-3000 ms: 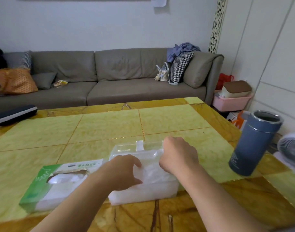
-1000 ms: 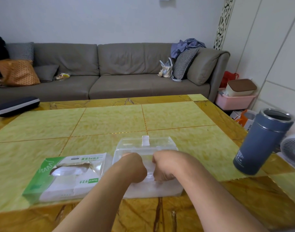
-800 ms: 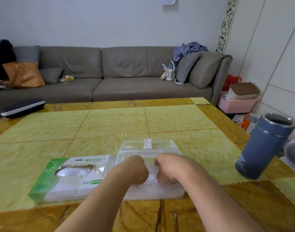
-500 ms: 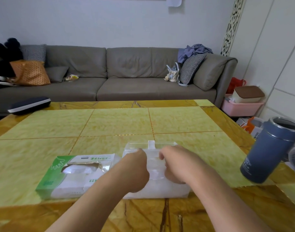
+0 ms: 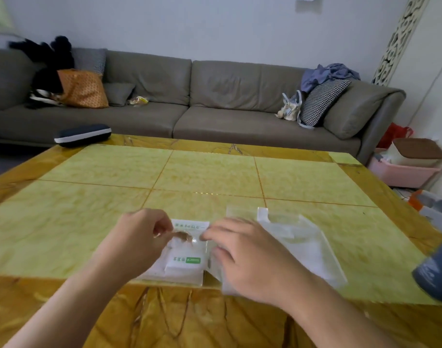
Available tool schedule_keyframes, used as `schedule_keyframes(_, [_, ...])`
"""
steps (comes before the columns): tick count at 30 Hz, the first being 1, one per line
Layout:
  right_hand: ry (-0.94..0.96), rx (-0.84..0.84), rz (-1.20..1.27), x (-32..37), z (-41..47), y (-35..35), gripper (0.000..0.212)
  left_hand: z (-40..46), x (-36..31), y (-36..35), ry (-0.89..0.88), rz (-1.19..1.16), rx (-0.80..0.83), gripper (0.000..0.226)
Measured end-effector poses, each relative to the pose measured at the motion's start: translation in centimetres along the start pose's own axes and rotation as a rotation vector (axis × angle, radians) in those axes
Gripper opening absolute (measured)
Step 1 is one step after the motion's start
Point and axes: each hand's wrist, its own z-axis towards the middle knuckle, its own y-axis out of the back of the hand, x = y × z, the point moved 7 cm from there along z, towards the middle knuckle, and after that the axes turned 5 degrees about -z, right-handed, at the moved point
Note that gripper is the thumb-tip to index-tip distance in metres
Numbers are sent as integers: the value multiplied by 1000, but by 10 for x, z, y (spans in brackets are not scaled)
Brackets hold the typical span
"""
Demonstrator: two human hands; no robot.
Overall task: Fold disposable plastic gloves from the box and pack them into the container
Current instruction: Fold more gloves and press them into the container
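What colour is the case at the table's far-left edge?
Dark navy, nearly black, with a white band along its seam: the case, clearest in the head view.

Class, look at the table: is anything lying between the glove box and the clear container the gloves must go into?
Nothing visible does. The glove box and the clear container lie side by side on the table; only the right hand reaches across their shared edge.

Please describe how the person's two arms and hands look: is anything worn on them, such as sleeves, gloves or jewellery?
Both forearms are bare as far as the picture shows; no sleeve reaches into view. The left hand and the right hand wear no gloves, and I see no ring, watch or bracelet. The frame is slightly blurred.
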Motion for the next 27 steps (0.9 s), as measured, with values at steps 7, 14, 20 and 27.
schedule_keyframes(7, [45, 160, -75, 15, 10, -36, 34, 11, 18, -8, 71, 46, 78, 6])
schedule_keyframes(14, [32, 207, -81, 16, 11, -35, 37, 15, 18, -14, 68, 68, 58, 16])
schedule_keyframes(20, [25, 227, -84, 17, 9, -35, 38, 16, 12, 6, -27, -243, -168, 15])
schedule_keyframes(27, [19, 216, -81, 19, 7, -34, 40, 3, 7, 0, -51, -127, 60, 28])
